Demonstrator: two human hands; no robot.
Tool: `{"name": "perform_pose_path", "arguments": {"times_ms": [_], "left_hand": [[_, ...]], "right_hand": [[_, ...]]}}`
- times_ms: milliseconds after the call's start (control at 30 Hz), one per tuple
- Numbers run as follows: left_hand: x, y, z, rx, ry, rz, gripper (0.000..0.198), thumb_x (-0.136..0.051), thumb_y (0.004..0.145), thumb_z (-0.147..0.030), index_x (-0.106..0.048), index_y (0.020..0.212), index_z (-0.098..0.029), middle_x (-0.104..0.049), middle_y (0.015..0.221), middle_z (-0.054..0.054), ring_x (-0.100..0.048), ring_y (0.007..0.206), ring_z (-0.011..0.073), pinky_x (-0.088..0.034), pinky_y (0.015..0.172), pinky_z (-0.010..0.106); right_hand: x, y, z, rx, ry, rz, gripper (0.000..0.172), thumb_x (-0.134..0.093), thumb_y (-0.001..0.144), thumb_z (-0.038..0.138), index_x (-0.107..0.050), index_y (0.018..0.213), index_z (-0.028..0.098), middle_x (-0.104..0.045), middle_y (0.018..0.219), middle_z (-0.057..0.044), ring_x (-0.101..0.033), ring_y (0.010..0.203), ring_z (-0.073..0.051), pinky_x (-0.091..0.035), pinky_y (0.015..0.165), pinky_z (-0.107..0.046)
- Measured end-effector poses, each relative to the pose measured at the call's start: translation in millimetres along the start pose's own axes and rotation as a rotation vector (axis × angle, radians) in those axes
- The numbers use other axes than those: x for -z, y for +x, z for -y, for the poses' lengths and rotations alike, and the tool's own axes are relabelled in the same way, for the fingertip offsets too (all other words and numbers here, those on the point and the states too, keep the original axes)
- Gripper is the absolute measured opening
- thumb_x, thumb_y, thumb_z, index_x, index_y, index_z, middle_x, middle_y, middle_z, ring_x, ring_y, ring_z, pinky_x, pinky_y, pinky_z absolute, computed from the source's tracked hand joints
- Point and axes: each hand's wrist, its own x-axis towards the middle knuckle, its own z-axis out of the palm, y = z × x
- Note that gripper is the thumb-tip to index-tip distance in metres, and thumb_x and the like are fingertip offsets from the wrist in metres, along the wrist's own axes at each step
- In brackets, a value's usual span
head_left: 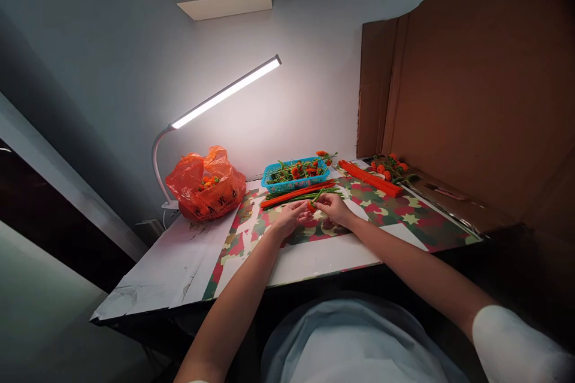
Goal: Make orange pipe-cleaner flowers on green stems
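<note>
Over the near middle of the table, my left hand [291,218] and my right hand [336,209] meet around a small orange flower [311,207]. The fingers of both hands are closed on it, and a short green stem [319,194] rises between them. Fingertips cover part of the flower. Just behind my hands lie long orange-red sticks [287,196] that look like pipe cleaners, with green ones [335,191] beside them. A blue plastic basket [293,184] behind these holds several orange flowers with green stems and leaves.
At the left, an orange plastic bag [211,191] holds more orange flowers, next to a lit clip-on lamp [227,91]. A bundle of orange-red sticks [371,178] and several loose flowers [390,166] lie right. Cardboard [467,96] walls the right side; a shelf [227,0] hangs above.
</note>
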Motion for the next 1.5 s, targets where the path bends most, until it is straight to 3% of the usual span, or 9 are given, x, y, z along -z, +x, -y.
{"name": "perform_pose_path", "arguments": {"times_ms": [233,600,767,867,1067,1233,1300,1400,1500], "left_hand": [[-4.0,0,5,-0.163,0.139,-0.062,0.053,-0.086,0.054,-0.031,-0.061,0.098,-0.014,-0.066,0.078,0.002,-0.062,0.067,0.0111,-0.050,0.068,0.026],[-3.3,1,0,0.056,-0.016,0.030,0.035,-0.075,0.069,-0.040,-0.057,0.086,-0.014,-0.057,0.060,-0.002,-0.058,0.051,0.0088,-0.051,0.055,0.021],[-7.4,-3,2,-0.098,0.129,0.015,0.053,-0.080,0.062,-0.040,-0.055,0.102,-0.017,-0.064,0.072,-0.001,-0.062,0.062,0.0104,-0.051,0.063,0.023],[-11.2,-5,1,-0.160,0.255,-0.012,0.057,-0.082,0.057,-0.042,-0.055,0.101,-0.016,-0.066,0.075,0.001,-0.062,0.062,0.0105,-0.051,0.064,0.024],[-9.5,-2,0,-0.044,0.208,0.029,0.051,-0.073,0.063,-0.058,-0.056,0.079,-0.013,-0.063,0.067,0.004,-0.058,0.051,0.0091,-0.047,0.051,0.020],[-9.5,-2,0,0.067,0.190,0.029,0.053,-0.063,0.069,-0.064,-0.053,0.070,-0.012,-0.059,0.058,0.004,-0.057,0.046,0.0103,-0.047,0.049,0.022],[-11.7,-4,-1,0.009,0.241,0.015,0.052,-0.062,0.070,-0.064,-0.055,0.078,-0.012,-0.061,0.063,0.004,-0.058,0.049,0.0109,-0.049,0.051,0.024],[-15.8,-8,-1,-0.243,0.374,-0.040,0.051,-0.073,0.066,-0.052,-0.056,0.097,-0.016,-0.065,0.087,0.006,-0.061,0.064,0.0117,-0.050,0.059,0.024],[-17.5,-8,1,-0.383,0.568,-0.093,0.039,-0.073,0.067,-0.043,-0.057,0.091,-0.017,-0.063,0.082,0.002,-0.056,0.063,0.0097,-0.043,0.056,0.020]], "right_hand": [[-4,-1,-4,-0.034,-0.093,-0.117,0.026,-0.056,0.075,0.041,-0.053,0.063,0.018,-0.056,0.062,0.000,-0.051,0.061,-0.014,-0.041,0.059,-0.027],[0,-4,4,0.193,-0.253,-0.074,0.022,-0.054,0.083,0.034,-0.062,0.072,0.017,-0.063,0.073,-0.005,-0.057,0.072,-0.017,-0.045,0.071,-0.031],[0,-4,2,0.212,-0.292,-0.127,0.016,-0.055,0.081,0.028,-0.064,0.074,0.017,-0.064,0.074,-0.006,-0.058,0.070,-0.018,-0.045,0.067,-0.030],[0,-3,2,0.219,-0.302,-0.152,0.015,-0.057,0.081,0.028,-0.064,0.073,0.017,-0.064,0.071,-0.005,-0.057,0.066,-0.017,-0.045,0.064,-0.029],[3,-4,7,0.314,-0.367,-0.123,0.023,-0.058,0.084,0.036,-0.065,0.072,0.019,-0.063,0.069,-0.004,-0.056,0.065,-0.016,-0.042,0.065,-0.029],[3,-7,8,0.355,-0.440,-0.066,0.019,-0.054,0.087,0.029,-0.064,0.074,0.019,-0.063,0.072,-0.003,-0.056,0.067,-0.015,-0.038,0.075,-0.032],[3,-6,8,0.346,-0.456,-0.066,0.017,-0.055,0.086,0.026,-0.064,0.074,0.018,-0.063,0.071,-0.003,-0.056,0.068,-0.016,-0.038,0.076,-0.033],[3,-5,6,0.316,-0.435,-0.069,0.014,-0.057,0.083,0.023,-0.064,0.072,0.018,-0.062,0.069,-0.003,-0.055,0.066,-0.016,-0.039,0.070,-0.030],[4,-5,4,0.272,-0.455,-0.041,0.013,-0.058,0.081,0.019,-0.064,0.070,0.017,-0.062,0.067,-0.003,-0.054,0.064,-0.015,-0.039,0.065,-0.029]]}}
